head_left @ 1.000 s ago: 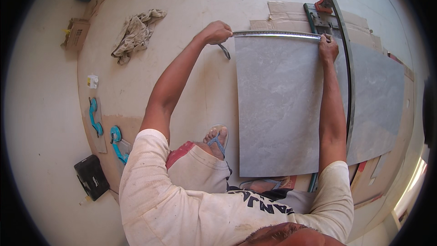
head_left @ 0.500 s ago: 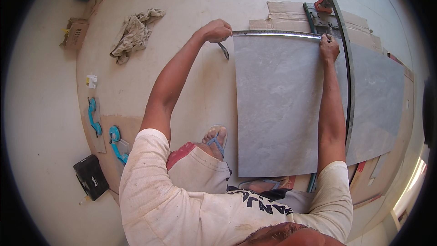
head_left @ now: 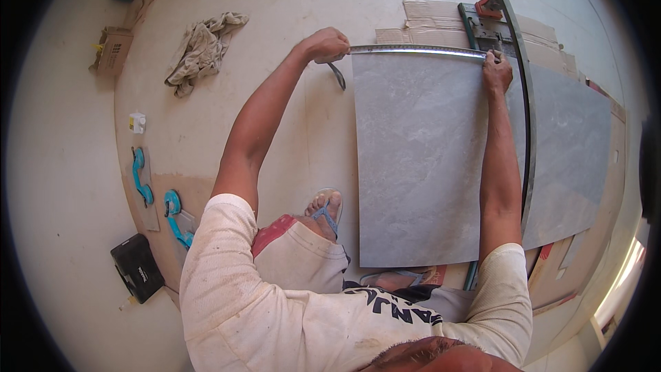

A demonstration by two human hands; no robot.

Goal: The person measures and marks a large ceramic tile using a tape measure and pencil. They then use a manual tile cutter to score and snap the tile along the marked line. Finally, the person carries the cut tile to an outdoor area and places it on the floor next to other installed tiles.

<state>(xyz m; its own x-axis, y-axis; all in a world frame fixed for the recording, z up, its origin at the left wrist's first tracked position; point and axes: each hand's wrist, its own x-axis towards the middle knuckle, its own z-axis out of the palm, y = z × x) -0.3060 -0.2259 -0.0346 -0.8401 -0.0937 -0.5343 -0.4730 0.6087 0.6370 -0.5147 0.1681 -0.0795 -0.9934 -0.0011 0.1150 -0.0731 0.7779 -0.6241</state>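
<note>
Tape measure (head_left: 416,49) is held stretched between the two hands, its pale, marked blade laid along the far edge of a large grey tile (head_left: 420,158). One end is enclosed by the closed left hand (head_left: 327,45), just off the tile's far left corner; a dark strap (head_left: 338,77) is left hanging below that hand. The other end is pinched in the fingers of the right hand (head_left: 497,74), which is placed at the tile's far edge. Just right of the right hand, the grey surface is crossed by a long dark rail (head_left: 527,131); a red part (head_left: 489,4) is seen beside this rail, beyond the same hand. Flattened cardboard (head_left: 437,15) is spread on the floor (head_left: 296,0) beyond the tape. To the left of the left hand, a crumpled cloth (head_left: 205,52) is seen, with a brown box (head_left: 113,50) farther out. Nearer the body, well apart from the left hand, two blue suction lifters (head_left: 140,176) and a black case (head_left: 138,268) are set down.
</note>
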